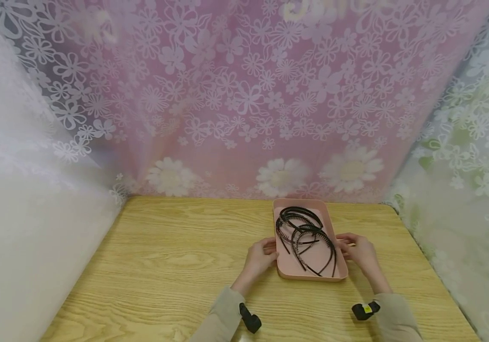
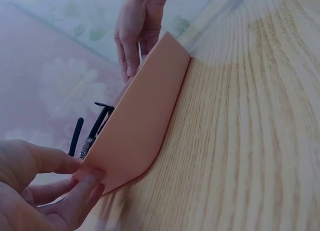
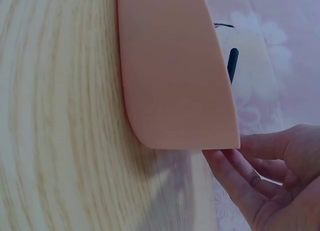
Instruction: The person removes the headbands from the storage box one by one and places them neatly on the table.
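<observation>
Evidently smooth tray [image 1: 286, 266], toothed headbands [image 1: 313, 229]

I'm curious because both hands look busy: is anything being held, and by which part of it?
Yes, the pink tray: the left hand grips its left long side, the right hand its right long side.
</observation>
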The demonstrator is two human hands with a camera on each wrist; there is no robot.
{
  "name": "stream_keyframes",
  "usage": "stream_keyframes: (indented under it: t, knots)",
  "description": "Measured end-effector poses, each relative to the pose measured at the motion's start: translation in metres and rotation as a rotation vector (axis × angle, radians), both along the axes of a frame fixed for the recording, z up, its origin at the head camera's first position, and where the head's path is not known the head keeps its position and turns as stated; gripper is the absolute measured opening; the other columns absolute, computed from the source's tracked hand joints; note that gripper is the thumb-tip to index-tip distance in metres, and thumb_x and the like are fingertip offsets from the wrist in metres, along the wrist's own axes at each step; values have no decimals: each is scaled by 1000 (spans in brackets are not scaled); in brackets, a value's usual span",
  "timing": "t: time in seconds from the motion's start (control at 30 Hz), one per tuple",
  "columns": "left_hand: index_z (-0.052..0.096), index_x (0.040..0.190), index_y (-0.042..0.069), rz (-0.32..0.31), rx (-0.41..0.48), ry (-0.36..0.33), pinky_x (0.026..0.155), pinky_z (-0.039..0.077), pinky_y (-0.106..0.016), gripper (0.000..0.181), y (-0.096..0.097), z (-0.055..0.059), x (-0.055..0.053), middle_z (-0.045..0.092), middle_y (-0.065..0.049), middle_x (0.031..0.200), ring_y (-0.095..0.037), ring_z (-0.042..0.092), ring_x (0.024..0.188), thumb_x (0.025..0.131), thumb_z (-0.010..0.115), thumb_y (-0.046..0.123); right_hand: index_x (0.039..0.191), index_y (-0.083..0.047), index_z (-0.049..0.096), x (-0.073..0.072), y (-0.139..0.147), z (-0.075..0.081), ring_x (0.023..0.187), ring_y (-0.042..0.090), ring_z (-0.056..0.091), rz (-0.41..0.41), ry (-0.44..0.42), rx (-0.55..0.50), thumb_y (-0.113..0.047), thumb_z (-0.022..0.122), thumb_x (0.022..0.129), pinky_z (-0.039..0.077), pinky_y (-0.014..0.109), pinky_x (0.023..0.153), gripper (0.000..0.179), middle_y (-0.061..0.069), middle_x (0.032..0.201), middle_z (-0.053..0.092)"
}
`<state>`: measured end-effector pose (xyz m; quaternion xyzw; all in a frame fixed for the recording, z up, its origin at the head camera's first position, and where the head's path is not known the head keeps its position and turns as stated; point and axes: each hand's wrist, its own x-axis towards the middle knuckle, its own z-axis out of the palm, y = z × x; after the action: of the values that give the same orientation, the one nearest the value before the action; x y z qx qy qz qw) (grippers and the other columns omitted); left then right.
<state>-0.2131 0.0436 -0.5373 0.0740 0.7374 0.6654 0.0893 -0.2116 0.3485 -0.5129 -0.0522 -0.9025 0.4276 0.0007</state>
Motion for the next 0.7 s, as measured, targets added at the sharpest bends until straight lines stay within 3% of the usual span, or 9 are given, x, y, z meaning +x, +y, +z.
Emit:
stream_keyframes:
  t: [0.4,0.7]
  knots:
    - [62,133,-5,15,-84,23,69,61,-29,40,-9,2,0,67,-24,125,-30,71,108,93,66,-6,128,10,63,0,-11,3,74,23,74,-8,-3,-2,-12,62,101,62,35,65,35,26,106,69]
    - [61,133,-7,22,-55,10,74,62,-35,40,-22,5,1,66,-25,126,-34,70,110,93,66,-6,128,10,63,0,-24,5,75,25,74,1,-18,-19,-13,63,101,62,36,65,35,26,107,69]
